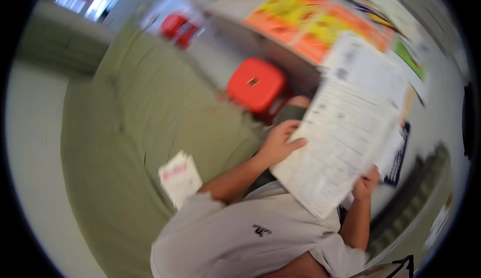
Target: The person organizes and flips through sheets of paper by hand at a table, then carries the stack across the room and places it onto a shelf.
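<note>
A wide open booklet (345, 122) of white pages with blurred print and ruled lines lies tilted across my lap, its far end over the table edge. My left hand (281, 142) grips its left edge, the thumb on top of the page and the other fingers partly beneath. At the lower right edge my right hand (367, 181) is closed around the booklet's side, near loose white sheets (390, 153). The writing is too smeared to read.
I sit on a green sofa (165, 92) with a stack of papers (180, 177) at my left. Ahead stand a red stool (256, 85) and another red stool (179, 27). Orange-yellow sheets (295, 20), a green item (408, 60) and a dark patterned item (399, 155) lie beyond the booklet.
</note>
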The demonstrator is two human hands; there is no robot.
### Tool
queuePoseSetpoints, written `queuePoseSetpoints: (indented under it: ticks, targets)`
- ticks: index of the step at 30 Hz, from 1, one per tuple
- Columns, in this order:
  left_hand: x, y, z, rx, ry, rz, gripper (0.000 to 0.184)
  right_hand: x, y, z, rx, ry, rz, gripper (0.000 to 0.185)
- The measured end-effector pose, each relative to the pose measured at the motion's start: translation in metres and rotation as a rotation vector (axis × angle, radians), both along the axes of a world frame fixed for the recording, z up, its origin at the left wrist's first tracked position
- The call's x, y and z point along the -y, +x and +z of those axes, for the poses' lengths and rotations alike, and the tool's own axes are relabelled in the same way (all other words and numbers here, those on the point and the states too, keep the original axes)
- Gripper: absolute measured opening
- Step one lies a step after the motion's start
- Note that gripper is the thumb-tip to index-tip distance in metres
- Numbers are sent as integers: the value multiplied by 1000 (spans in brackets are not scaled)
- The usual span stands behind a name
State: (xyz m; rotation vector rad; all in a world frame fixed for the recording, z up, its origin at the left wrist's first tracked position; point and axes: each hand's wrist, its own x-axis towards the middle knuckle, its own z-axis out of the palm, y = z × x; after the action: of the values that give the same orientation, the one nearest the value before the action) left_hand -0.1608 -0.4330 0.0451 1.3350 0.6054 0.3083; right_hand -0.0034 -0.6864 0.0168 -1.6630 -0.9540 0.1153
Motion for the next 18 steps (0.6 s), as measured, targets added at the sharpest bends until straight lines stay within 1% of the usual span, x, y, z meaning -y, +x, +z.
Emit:
queuePoseSetpoints:
  ticks: [1, 2, 3, 4, 6, 8, 9, 10, 11, 12, 13, 14, 15, 17, 18]
  targets:
    - [-3, -5, -9, -39, 169, 7, 30, 10, 8, 1, 30, -23, -43, 11]
    - [-1, 2, -4, 38, 124, 89, 23, 26, 18, -6, -56, -50, -95, 13]
    - [-3, 4, 16, -15, 180, 74, 19, 27, 24, 2, -94, 14, -81, 17]
    - [6, 1, 24, -77, 162, 87, 18, 38, 32, 16, -135, 75, -75, 21]
    - [13, -6, 47, -50, 192, 167, 17, 57, 51, 47, -174, 29, -57, 21]
    - [15, -37, 75, -94, 135, 355, 21, 77, 75, 75, -192, -24, -37, 20]
    - [21, -60, 101, -335, 244, 538, 29, 91, 90, 86, -190, -48, -30, 19]
    - [23, -93, 110, -412, 292, 569, 34, 106, 105, 101, -188, -73, -31, 19]
    - [-41, -174, 75, -478, 165, 602, 37, 53, 77, 99, -220, -98, -44, 12]
    - [-51, -224, 69, -554, 153, 645, 35, 57, 77, 113, -187, -126, -68, 12]
    - [-59, -281, 52, -652, 174, 693, 33, 60, 86, 116, -153, -153, -90, 13]
    - [-61, -345, 37, -762, 181, 732, 30, 60, 85, 129, -114, -191, -105, 13]
    - [-55, -404, 14, -877, 208, 750, 28, 66, 83, 126, -89, -155, -175, 17]
    - [-35, -520, -19, -1094, 277, 766, 24, 85, 88, 127, -87, -75, -166, 21]
    - [-41, -561, -61, -1144, 296, 754, 22, 77, 85, 120, -33, -77, -195, 23]
